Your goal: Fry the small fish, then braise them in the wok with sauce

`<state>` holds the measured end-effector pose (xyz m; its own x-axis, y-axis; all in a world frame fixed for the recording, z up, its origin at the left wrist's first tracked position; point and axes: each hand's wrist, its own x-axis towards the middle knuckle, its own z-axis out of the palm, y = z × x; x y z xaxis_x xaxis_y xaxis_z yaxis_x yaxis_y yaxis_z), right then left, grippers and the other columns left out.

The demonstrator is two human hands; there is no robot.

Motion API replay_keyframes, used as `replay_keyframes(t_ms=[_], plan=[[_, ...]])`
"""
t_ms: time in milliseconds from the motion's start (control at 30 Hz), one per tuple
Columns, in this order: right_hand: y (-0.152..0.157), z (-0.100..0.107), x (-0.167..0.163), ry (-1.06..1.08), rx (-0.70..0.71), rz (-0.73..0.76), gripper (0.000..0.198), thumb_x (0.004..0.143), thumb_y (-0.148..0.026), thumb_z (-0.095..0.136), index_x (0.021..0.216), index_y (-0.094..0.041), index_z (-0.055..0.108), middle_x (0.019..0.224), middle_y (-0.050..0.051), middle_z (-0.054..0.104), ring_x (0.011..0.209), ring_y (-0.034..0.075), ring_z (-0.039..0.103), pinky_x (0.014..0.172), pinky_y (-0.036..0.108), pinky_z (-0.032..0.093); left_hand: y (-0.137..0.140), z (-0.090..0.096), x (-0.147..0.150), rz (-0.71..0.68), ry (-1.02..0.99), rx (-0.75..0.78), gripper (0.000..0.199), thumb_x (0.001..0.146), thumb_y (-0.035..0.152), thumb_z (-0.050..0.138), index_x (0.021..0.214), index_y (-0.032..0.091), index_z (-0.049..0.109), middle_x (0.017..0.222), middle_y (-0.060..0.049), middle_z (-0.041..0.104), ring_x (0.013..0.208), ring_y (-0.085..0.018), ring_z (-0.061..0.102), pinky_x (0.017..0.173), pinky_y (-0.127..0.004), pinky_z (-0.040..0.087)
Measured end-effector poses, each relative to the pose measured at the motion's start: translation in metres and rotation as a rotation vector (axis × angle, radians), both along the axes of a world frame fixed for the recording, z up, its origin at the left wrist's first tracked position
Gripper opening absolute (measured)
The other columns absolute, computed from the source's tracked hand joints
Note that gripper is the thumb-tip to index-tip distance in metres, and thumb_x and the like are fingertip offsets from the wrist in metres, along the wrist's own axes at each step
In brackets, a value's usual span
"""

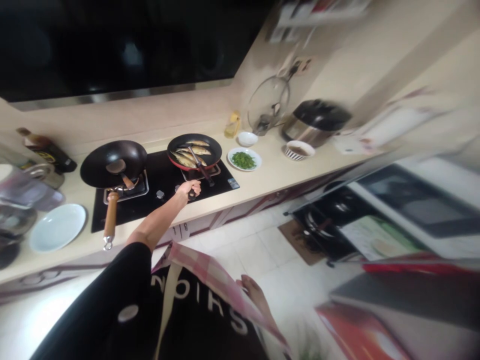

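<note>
My left hand [189,189] is closed around the handle of a red-sided frying pan [174,141] on the right burner. Several small browned fish [193,153] lie in that pan. A dark-handled turner [205,173] rests across them, its handle over the near rim. My right hand [252,289] hangs low beside the pink checked apron [210,270], partly hidden by it. Its visible fingers look loosely apart, with nothing seen in them. On the left burner sits a black wok [93,162] with a wooden handle, a spatula [117,167] resting inside.
Right of the hob [159,170] are a plate of chopped greens [243,160], a white bowl [247,139], a striped bowl [299,150], an oil bottle [232,126], a glass lid [268,102] and an electric cooker [315,122]. A plate [58,227] and dark bottle [48,152] stand left.
</note>
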<state>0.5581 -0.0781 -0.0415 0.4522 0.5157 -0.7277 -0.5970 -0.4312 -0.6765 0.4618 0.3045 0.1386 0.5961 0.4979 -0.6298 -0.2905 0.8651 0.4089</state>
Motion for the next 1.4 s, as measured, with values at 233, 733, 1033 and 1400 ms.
replay_keyframes(t_ms=[233,733,1033,1400], plan=[[0.001,-0.003,0.005,0.089,-0.045,-0.053,0.044,0.053,-0.046,0.078,0.087,-0.026,0.058,0.078,0.005,0.071,0.078,0.026,0.072,0.066,0.035,0.059,0.000,-0.016,0.007,0.015,0.034,0.030,0.034,0.089,0.002,0.048,0.065,0.020,0.031,0.048,0.010,0.030,0.032,-0.002,0.030,0.033,-0.011,0.022],[0.106,0.037,0.042,-0.008,0.200,0.104,0.048,0.056,-0.034,0.083,0.094,-0.020,0.058,0.077,0.002,0.071,0.065,0.014,0.067,0.057,0.023,0.051,-0.011,-0.026,-0.004,0.135,0.111,0.139,0.041,0.092,0.052,0.056,0.088,0.011,0.056,0.072,-0.011,0.067,0.055,-0.015,0.064,0.055,-0.027,0.055],[0.184,0.061,0.029,-0.047,0.364,0.375,0.041,0.064,-0.036,0.079,0.097,-0.022,0.060,0.081,0.001,0.071,0.070,0.014,0.067,0.061,0.023,0.050,-0.106,-0.064,-0.112,0.196,0.278,0.179,0.017,0.089,0.027,0.066,0.084,0.011,0.061,0.070,-0.010,0.068,0.055,-0.016,0.065,0.051,-0.023,0.051],[0.196,0.023,-0.105,-0.167,0.418,1.006,0.033,0.073,-0.045,0.067,0.094,-0.020,0.061,0.079,0.003,0.067,0.068,0.016,0.065,0.056,0.024,0.046,-0.179,-0.056,-0.311,0.790,0.405,0.167,0.042,0.097,0.053,0.045,0.094,0.013,0.060,0.075,-0.009,0.069,0.057,-0.013,0.066,0.050,-0.020,0.050]])
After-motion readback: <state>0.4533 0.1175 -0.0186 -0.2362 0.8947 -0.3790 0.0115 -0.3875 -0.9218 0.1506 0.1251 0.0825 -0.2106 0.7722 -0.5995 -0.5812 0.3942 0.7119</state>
